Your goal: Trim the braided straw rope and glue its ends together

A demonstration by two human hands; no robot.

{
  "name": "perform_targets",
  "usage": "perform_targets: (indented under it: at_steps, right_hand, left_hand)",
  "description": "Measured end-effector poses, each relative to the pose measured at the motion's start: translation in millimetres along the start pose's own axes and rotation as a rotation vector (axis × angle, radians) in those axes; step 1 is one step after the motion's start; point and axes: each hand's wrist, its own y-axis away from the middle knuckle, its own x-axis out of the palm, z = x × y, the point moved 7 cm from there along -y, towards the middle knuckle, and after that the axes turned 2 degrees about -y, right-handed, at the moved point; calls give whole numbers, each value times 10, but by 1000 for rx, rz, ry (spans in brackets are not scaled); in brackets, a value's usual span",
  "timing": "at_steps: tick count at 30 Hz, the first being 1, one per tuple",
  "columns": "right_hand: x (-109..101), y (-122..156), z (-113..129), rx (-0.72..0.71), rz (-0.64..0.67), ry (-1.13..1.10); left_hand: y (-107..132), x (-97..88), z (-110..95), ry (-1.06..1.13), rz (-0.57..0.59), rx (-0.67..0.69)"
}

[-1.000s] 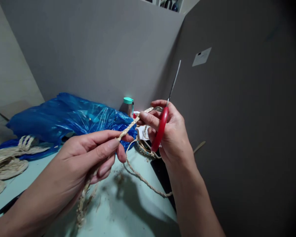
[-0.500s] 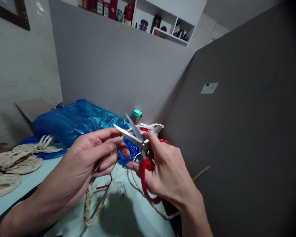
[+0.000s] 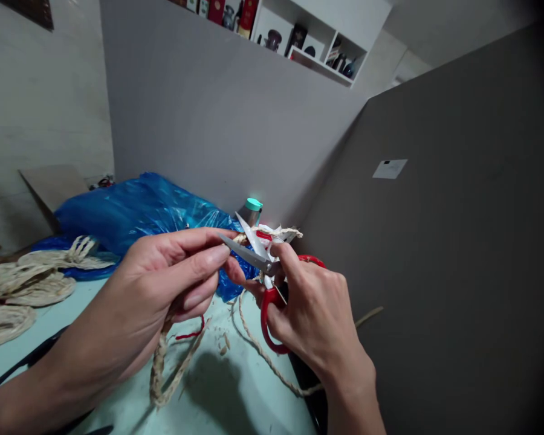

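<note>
My left hand (image 3: 172, 275) pinches a braided straw rope (image 3: 163, 362) between thumb and fingers, and the rope hangs down onto the pale green table (image 3: 236, 399). My right hand (image 3: 308, 314) grips red-handled scissors (image 3: 267, 284). Their blades are parted and point left, at the rope end by my left fingertips. A thinner straw cord (image 3: 263, 356) trails across the table under my right hand.
A blue plastic bag (image 3: 136, 208) lies behind my hands. Flat woven straw pieces (image 3: 22, 290) sit at the left. A bottle with a teal cap (image 3: 252, 208) stands by the grey partition walls (image 3: 435, 241). Straw scraps and a red thread (image 3: 190, 334) litter the table.
My right hand turned the scissors from pointing up to pointing left and brought the parted blades to the rope end held by my left hand. The view tilted upward.
</note>
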Motion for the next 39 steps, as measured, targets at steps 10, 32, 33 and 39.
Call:
perform_targets:
  at_steps: [10, 32, 33, 39]
  right_hand:
    - [124, -10, -2, -25, 71, -198]
    - [206, -57, -59, 113, 31, -655]
    - [213, -67, -88, 183, -2, -815]
    - [279, -111, -122, 361, -135, -1570]
  left_hand:
    - [-28, 5, 3, 3, 13, 13]
    - [-46, 2, 10, -9, -46, 21]
    - [-45, 10, 20, -44, -38, 31]
    - [-37, 69, 76, -237, -18, 60]
